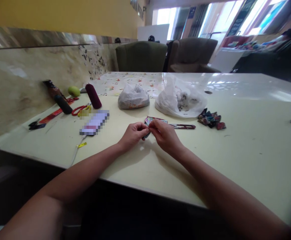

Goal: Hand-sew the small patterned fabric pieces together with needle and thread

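Over the near middle of the table, my left hand [133, 136] is closed in a pinch on a small dark patterned cloth piece [146, 136], mostly covered by fingers. My right hand [165, 136] meets it fingertip to fingertip, thumb and forefinger pressed together; what they pinch is too small to make out. Just behind the hands lies a colourful patterned piece [157, 119], partly hidden. Thread snips [185, 126] with dark red handles lie to the right of it. Farther right is a heap of small dark patterned cloth pieces [211, 119].
Two white plastic bags [133, 97] stand behind the hands, the right one holding white fluffy stuff [184, 100]. At left are a phone [95, 123] on a cable, red-handled scissors [79, 110], a maroon thread cone [93, 96], a brown bottle [52, 90] and a green fruit [74, 91].
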`<state>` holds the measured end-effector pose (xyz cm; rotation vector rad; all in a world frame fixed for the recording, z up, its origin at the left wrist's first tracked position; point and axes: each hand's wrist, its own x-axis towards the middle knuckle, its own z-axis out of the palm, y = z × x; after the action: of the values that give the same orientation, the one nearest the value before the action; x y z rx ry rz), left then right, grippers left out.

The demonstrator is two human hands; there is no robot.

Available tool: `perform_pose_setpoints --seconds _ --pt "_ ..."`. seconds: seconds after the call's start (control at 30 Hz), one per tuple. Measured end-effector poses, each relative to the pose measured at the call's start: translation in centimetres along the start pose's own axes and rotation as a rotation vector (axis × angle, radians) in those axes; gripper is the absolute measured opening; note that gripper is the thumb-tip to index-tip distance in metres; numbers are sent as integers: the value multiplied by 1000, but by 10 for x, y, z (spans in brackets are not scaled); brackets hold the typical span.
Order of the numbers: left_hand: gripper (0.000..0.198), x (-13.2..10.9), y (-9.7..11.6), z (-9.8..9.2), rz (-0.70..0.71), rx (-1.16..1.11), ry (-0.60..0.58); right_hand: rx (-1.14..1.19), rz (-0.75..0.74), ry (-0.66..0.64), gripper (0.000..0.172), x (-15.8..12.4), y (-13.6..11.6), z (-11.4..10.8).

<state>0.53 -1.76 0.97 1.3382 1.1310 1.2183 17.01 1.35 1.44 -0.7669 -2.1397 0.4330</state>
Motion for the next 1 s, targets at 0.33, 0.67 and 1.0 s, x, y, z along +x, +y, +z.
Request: perform_pose_setpoints --seconds 0.33,0.67,1.0 --pt "21 5 -10 -3 38 70 82 367 17 56 15 1 -21 -8" --pt "9 25 -15 -30 -152 -266 345 1046 305 356 25 20 16 -70" --pt "11 38 -20 -45 -147 -337 531 594 180 972 16 20 61 -99"
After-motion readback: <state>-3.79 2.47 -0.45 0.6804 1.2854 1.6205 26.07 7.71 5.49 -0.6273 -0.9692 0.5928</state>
